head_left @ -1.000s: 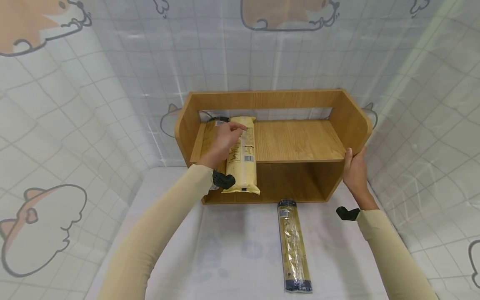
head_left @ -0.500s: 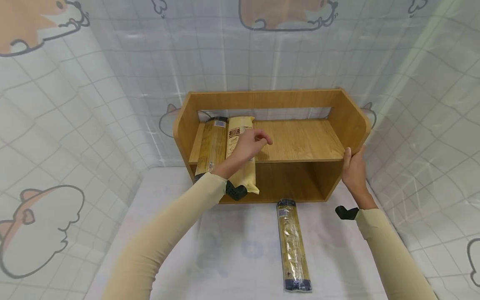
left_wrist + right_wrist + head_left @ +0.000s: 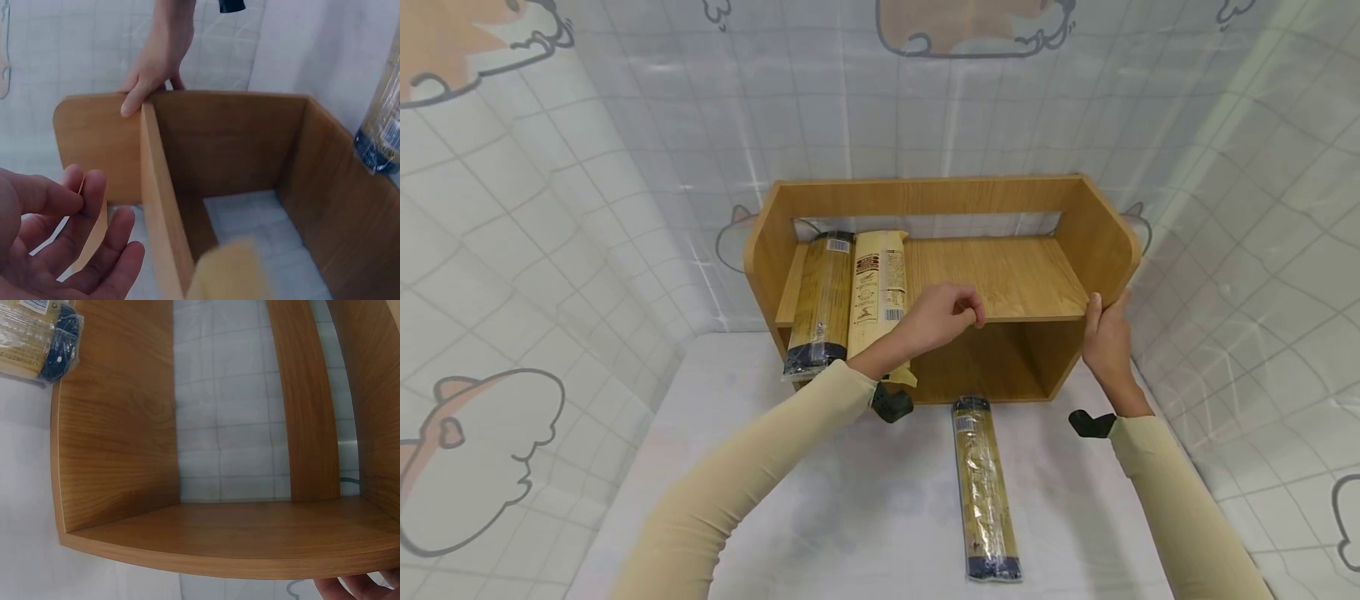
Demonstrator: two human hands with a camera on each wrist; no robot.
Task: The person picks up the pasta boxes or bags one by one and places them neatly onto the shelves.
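A small two-tier wooden shelf (image 3: 1000, 271) stands against the back wall. My right hand (image 3: 1107, 346) grips its right side panel, thumb at the front edge; in the right wrist view only some fingers (image 3: 359, 586) show. With nothing in it, my left hand (image 3: 943, 317) hovers before the upper board, fingers loosely bent, as the left wrist view also shows. Left of it, a cream packet (image 3: 880, 279) with printed text lies on the upper board. Beside that lies a long golden packet (image 3: 823, 296) with dark ends, probably dried noodles. Both overhang the front edge.
On the white table surface (image 3: 737, 467), a similar golden packet (image 3: 987, 492) with dark blue ends lies in front of the shelf. Grid-patterned sheeting (image 3: 647, 208) covers the walls on the left, back and right.
My left hand has moved right and toward me, off the cream packet to the front of the upper board, uncovering both packets. The right hand keeps its grip on the side panel.
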